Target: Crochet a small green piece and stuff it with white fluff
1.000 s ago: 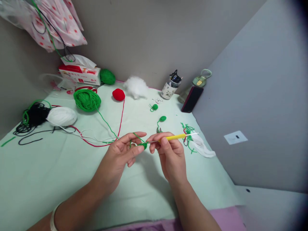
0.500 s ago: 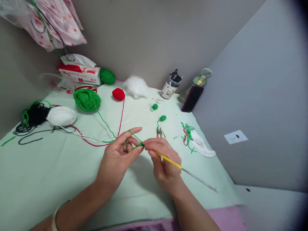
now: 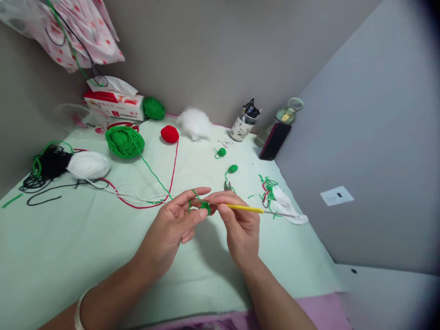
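Between thumb and fingers, my left hand (image 3: 173, 222) pinches a small green crochet piece (image 3: 205, 207), with green yarn looped over its raised index finger. My right hand (image 3: 240, 224) grips a crochet hook (image 3: 245, 208) by its yellow handle; the metal shaft points out to the right. The hook's tip meets the green piece, though fingers partly hide it. From the left hand, green yarn runs back to a large green yarn ball (image 3: 124, 142). Behind my right hand lie small scissors (image 3: 228, 186), mostly covered, and a small green crocheted piece (image 3: 233, 169).
A red yarn ball (image 3: 169, 134), white stuffing (image 3: 195, 123) and a tissue box (image 3: 115, 106) stand at the back. White yarn (image 3: 88, 165) and black yarn (image 3: 55, 162) lie left. A pen cup (image 3: 242, 126), phone (image 3: 275, 141) and yarn scraps (image 3: 268, 184) are right.
The crochet hook has swung from a downward slant to nearly level. My left hand has turned and moved slightly right, showing more of the green piece; my right hand now covers more of the scissors.
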Tool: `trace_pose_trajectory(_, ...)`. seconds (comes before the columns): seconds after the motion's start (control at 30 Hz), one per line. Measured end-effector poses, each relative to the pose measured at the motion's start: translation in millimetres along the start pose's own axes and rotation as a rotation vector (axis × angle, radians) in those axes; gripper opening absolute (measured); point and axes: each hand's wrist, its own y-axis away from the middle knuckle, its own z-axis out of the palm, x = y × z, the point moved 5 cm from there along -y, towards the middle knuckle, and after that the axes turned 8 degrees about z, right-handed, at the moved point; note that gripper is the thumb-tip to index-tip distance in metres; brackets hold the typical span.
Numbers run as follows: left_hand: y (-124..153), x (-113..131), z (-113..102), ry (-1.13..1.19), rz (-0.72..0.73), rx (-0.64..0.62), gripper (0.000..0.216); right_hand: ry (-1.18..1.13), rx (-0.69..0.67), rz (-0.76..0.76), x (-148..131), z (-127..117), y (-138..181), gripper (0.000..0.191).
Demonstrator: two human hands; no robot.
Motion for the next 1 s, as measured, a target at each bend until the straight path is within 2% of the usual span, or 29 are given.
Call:
trace_pose_trajectory(0.13,0.7,-3.9,-1.3,-0.028,0.043,0.047,0.035,0.205,0.011,-0.123,-3.9,2.7,6.1,0.026)
trace_pose_trajectory(0.23,-0.6,-7.7,-1.1,0.069,-0.036,0.032,0.036,0.42,-0.022,-0.256,-6.1,4.3,12.0,0.031)
trace_pose_trajectory(0.3,-1.9,-8.8,-0.5,0.139,-0.115,-0.006,0.033,0.436,0.011,-0.277,-6.6,0.1,12.6,0.03)
trace_pose_trajectory(0.4,-4.5,-5.1,-3.1,0.192,-0.131,-0.011,0.026,0.189,0.106,-0.075,0.3,-12.1,6.2,0.022)
trace_pose_trajectory(0.5,-5.7,-2.0,-7.1,0.121,-0.045,0.026,0.021,-0.126,0.065,0.158,10.5,-10.9,1.0,0.02)
trace_pose_trajectory(0.6,-4.5,-3.1,-6.6,-0.019,0.046,0.016,0.023,-0.128,-0.02,0.135,7.8,-2.1,0.5,0.016)
trace_pose_trajectory(0.7,-2.7,-6.5,-4.5,-0.07,0.058,-0.01,0.025,-0.052,-0.02,0.096,5.3,0.7,2.2,0.017)
trace_pose_trajectory(0.87,-1.0,-5.4,-5.0,-0.053,0.039,0.007,0.038,-0.121,-0.011,0.22,16.0,-3.0,3.4,0.016)
trace_pose_trajectory(1.0,-1.4,-3.1,-4.2,-0.028,0.04,-0.005,0.037,-0.23,-0.007,0.27,20.0,-3.7,2.9,0.014)
